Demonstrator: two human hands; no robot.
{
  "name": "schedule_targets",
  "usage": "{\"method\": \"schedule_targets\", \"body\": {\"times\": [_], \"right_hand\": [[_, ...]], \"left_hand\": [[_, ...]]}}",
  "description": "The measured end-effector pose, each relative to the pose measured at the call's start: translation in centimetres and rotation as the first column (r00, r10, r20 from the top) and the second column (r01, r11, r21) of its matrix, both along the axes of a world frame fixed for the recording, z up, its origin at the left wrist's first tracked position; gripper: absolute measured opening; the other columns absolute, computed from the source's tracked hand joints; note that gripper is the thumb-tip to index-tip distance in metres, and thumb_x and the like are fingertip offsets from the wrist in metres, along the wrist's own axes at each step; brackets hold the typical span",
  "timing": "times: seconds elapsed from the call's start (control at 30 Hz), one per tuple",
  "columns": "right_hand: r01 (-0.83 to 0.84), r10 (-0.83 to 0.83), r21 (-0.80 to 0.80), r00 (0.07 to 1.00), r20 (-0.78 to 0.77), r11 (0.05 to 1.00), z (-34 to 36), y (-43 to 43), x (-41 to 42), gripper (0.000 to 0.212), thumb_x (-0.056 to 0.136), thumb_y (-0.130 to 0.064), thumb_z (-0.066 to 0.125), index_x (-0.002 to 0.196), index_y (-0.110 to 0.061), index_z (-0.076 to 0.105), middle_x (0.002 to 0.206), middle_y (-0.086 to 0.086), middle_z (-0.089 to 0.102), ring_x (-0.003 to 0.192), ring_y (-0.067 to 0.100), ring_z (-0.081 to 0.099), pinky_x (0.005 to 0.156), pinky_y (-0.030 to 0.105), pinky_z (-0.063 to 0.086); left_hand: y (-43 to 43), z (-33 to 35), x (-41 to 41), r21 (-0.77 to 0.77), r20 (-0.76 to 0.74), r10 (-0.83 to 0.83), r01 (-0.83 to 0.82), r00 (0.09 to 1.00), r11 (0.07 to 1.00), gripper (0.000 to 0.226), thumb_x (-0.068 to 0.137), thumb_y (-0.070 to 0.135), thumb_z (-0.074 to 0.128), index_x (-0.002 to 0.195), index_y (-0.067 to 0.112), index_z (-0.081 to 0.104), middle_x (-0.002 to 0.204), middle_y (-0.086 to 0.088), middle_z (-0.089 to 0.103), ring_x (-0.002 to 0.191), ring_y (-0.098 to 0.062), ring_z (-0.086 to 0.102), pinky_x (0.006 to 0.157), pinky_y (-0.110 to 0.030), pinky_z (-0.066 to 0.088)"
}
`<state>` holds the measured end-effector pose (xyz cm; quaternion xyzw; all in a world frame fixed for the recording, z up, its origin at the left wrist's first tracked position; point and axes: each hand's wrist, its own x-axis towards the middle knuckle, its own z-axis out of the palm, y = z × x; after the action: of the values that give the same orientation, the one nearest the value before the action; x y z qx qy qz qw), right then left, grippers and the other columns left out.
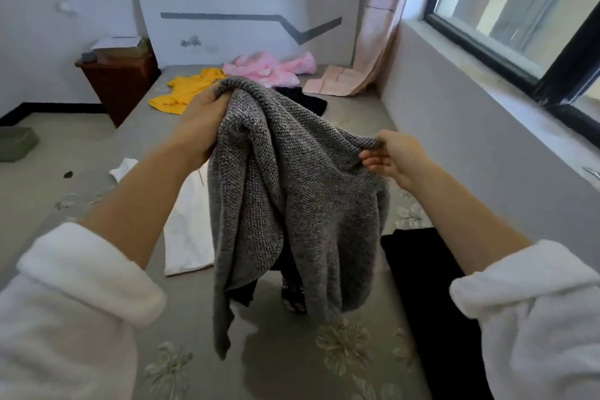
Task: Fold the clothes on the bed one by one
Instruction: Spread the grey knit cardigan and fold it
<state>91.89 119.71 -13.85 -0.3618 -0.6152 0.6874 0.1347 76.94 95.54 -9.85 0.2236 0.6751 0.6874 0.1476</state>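
Left hand (203, 122) fisted round a bunch of grey knit (292, 191), right hand (391, 156) pinching its far edge, knit hanging above the bed (292, 367)

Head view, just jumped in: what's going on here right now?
A person holds a grey knit sweater up over the bed, unfolded and hanging. The left hand grips a bunch of it; the right hand pinches an edge. A white garment, a yellow garment and a pink fluffy garment lie loose on the bed, not yet folded.
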Motion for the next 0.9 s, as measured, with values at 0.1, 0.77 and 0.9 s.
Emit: {"method": "schedule_targets", "body": {"times": [0.1, 0.77, 0.9], "right_hand": [[-0.200, 0.197, -0.035, 0.978, -0.067, 0.979, -0.4, -0.5, 1.3, 0.030, 0.095, -0.024, 0.051, 0.116, -0.004, 0.056, 0.087, 0.008, 0.073, 0.076, 0.016, 0.070, 0.064, 0.026, 0.057], [-0.026, -0.077, -0.308, 0.946, -0.316, 0.951, 2.8, -3.7, -7.2, 0.029, 0.100, -0.020, 0.038, 0.087, -0.006, 0.059, 0.071, 0.010, 0.066, 0.067, 0.023, 0.064, 0.071, 0.032, 0.055], [-0.031, -0.095, -0.311, 0.918, -0.385, 0.950, 3.8, -5.2, -9.1, 0.032, 0.101, -0.022, 0.034, 0.089, -0.005, 0.059, 0.085, 0.014, 0.064, 0.076, 0.027, 0.064, 0.081, 0.038, 0.053]], "left_hand": [[1.3, 0.6, -0.1, 0.054, 0.004, -0.091, 0.091, 0.996, 0.994, 0.034, 0.094, 0.023, 0.057, 0.125, 0.010, 0.060, 0.121, -0.016, 0.065, 0.114, -0.030, 0.060, 0.101, -0.046, 0.046], [-5.9, -17.2, 8.2, -0.382, 0.236, 0.197, -0.096, 0.951, 0.919, 0.015, 0.098, 0.021, 0.046, 0.093, 0.021, 0.060, 0.103, -0.008, 0.064, 0.100, -0.029, 0.060, 0.078, -0.032, 0.046], [-5.5, -20.1, 10.7, -0.015, 0.805, -0.173, 0.310, 0.568, 0.951, 0.045, 0.088, 0.067, 0.035, 0.125, 0.045, 0.050, 0.128, -0.001, 0.053, 0.121, -0.027, 0.047, 0.090, -0.048, 0.043]]}}
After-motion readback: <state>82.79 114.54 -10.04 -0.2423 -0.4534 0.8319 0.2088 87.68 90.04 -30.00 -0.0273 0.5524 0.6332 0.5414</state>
